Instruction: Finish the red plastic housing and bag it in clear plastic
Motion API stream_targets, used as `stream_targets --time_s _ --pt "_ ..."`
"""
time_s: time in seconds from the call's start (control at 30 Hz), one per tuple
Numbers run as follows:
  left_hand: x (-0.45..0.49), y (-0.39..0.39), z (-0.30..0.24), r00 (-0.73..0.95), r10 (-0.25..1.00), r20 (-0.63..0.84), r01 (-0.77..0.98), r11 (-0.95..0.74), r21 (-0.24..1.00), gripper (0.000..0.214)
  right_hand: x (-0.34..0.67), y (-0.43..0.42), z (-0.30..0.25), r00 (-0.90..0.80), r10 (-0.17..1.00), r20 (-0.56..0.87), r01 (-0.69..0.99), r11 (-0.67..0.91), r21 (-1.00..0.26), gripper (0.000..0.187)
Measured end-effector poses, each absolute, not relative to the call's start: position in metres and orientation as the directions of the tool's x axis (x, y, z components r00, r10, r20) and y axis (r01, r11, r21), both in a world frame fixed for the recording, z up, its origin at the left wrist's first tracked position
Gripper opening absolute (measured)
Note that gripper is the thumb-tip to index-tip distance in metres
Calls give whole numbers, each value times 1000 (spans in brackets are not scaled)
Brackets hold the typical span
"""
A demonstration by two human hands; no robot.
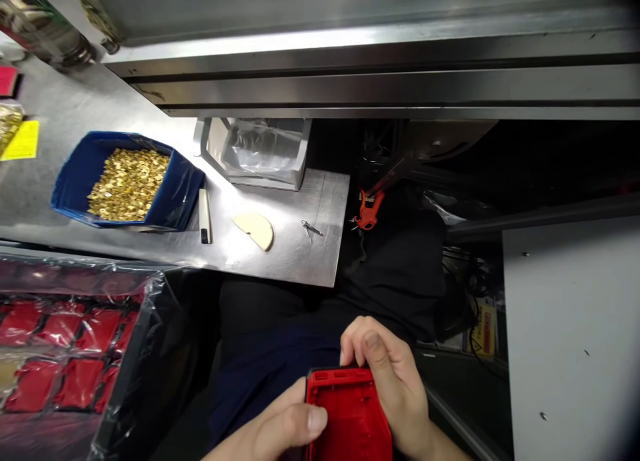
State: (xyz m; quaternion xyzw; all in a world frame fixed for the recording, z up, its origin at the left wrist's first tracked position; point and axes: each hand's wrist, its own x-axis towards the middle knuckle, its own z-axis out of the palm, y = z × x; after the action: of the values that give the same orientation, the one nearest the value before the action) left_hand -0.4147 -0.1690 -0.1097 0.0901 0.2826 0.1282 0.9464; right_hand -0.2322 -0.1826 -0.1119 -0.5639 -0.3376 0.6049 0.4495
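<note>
A red plastic housing (pixel 347 418) with a black outer edge is held over my lap, its hollow inside facing up. My left hand (pixel 287 424) grips its left side, the thumb lying over the rim. Around the upper right corner is my right hand (pixel 393 384), thumb and fingers bent against the edge. The lower end of the housing runs out of the picture. On the metal bench (pixel 300 268) ahead lie a small metal pin-like part (pixel 311 229), a cream half-disc (pixel 256 229) and a white-and-black stick-like tool (pixel 205 216).
A blue bin (pixel 75 174) of small brass parts stands on the bench at left, beside a grey bin (pixel 303 154) with clear plastic. A black crate (pixel 150 354) at lower left holds several red housings under film. Orange-handled cutters (pixel 369 211) hang right of the bench corner.
</note>
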Motion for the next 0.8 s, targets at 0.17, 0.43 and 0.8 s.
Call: stream_targets --time_s 0.17,0.43,0.8 --pt "-413 -177 -114 789 298 -537 -251 954 162 45 -234 -185 -115 144 911 -387 -131 -371 -920 42" --pt "-414 -181 -118 777 288 -559 -277 955 107 44 -232 -189 -117 164 913 -374 -82 -365 -927 41" --pt "-413 -178 -119 783 308 -540 -339 940 44 40 -234 -187 -120 134 934 -331 -40 -328 -944 41"
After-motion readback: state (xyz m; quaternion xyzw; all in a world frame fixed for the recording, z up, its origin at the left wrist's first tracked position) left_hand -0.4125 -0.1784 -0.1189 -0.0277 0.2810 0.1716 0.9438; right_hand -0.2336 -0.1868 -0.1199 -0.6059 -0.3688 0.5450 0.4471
